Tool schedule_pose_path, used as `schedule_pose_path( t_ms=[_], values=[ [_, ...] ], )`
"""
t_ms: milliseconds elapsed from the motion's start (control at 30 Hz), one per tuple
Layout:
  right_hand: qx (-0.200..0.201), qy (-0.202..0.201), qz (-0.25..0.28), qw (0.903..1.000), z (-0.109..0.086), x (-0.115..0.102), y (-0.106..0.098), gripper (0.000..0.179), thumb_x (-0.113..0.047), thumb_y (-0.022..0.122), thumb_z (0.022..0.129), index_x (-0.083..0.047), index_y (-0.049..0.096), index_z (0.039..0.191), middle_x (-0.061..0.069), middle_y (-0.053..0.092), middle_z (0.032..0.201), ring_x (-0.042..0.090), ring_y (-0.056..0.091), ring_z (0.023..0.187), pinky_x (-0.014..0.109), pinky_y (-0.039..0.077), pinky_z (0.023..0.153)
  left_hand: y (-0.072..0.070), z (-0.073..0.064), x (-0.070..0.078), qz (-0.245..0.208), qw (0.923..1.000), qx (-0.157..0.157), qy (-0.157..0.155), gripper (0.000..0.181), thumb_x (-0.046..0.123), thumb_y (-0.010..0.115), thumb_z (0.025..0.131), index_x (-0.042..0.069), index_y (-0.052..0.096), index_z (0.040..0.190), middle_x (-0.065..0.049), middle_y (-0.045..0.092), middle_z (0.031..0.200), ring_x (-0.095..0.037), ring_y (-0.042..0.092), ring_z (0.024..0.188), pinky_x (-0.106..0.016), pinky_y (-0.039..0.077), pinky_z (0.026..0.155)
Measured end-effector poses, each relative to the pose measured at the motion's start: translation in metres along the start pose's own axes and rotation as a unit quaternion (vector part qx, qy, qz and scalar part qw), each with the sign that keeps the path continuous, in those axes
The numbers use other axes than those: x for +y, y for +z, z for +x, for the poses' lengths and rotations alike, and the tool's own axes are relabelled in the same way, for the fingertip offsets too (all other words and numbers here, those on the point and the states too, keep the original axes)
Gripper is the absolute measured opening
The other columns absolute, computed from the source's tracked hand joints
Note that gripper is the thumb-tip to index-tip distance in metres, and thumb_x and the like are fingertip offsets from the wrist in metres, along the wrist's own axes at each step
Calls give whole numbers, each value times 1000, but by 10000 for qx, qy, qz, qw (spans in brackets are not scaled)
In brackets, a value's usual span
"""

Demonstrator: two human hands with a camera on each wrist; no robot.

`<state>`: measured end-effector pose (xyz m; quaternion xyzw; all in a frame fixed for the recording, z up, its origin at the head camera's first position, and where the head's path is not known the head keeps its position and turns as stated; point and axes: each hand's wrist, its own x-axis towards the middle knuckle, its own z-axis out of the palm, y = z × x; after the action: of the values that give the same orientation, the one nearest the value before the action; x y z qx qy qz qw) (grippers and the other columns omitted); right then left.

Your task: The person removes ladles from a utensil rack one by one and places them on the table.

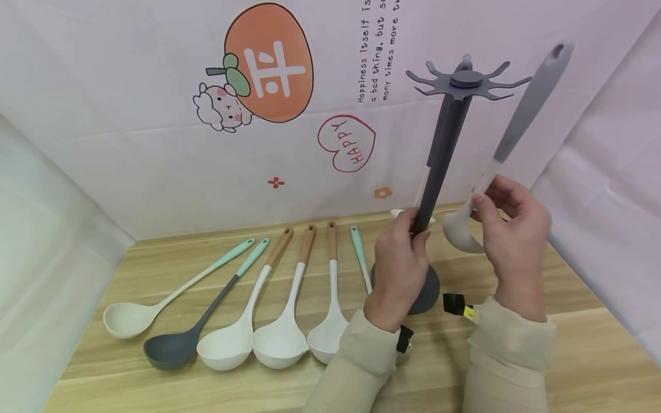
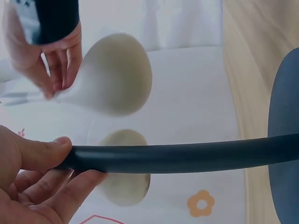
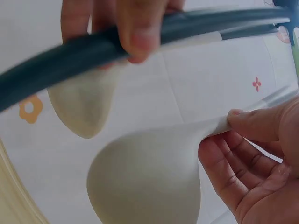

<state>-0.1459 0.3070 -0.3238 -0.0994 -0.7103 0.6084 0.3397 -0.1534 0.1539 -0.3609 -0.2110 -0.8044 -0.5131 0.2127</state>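
My left hand (image 1: 397, 264) grips the dark pole of a utensil stand (image 1: 446, 155), whose round base (image 1: 426, 289) rests on the table and whose top spreads into several hooks. With my right hand (image 1: 516, 235) I pinch a ladle (image 1: 534, 103) low on its pale neck, just above the bowl. Its grey handle points up and its cream bowl (image 2: 117, 74) is lowest, to the right of the pole. Behind the pole hangs another utensil with a grey handle and a pale bowl (image 2: 124, 193), partly hidden by the pole and my left hand.
On the wooden table (image 1: 170, 269) a row of ladles lies to the left: a cream one (image 1: 129, 319), a dark grey one (image 1: 172, 348) and three white ones (image 1: 227, 347) with brown handles. A mint handle (image 1: 357, 241) shows beside my left hand. A printed white cloth (image 1: 155, 178) stands behind.
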Motion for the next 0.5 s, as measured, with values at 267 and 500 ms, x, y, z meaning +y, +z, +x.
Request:
schedule_pose_path(
  t_ms=[267,500],
  values=[
    [173,-20,940,9954,1,3,-9,27,10,72,90,-1,77,114,-2,74,92,9,70,82,14,62,68,-4,0,0,43,9999,-113,-2,27,0,71,98,0,68,124,-12,79,108,-17,78,97,-15,60,83],
    [251,139,1157,9929,3,2,-11,27,12,71,88,-2,77,110,0,74,91,10,69,82,15,62,67,-12,1,3,156,9987,-454,-142,30,-3,68,99,-1,66,128,-14,79,112,-20,78,100,-20,61,83]
  ],
)
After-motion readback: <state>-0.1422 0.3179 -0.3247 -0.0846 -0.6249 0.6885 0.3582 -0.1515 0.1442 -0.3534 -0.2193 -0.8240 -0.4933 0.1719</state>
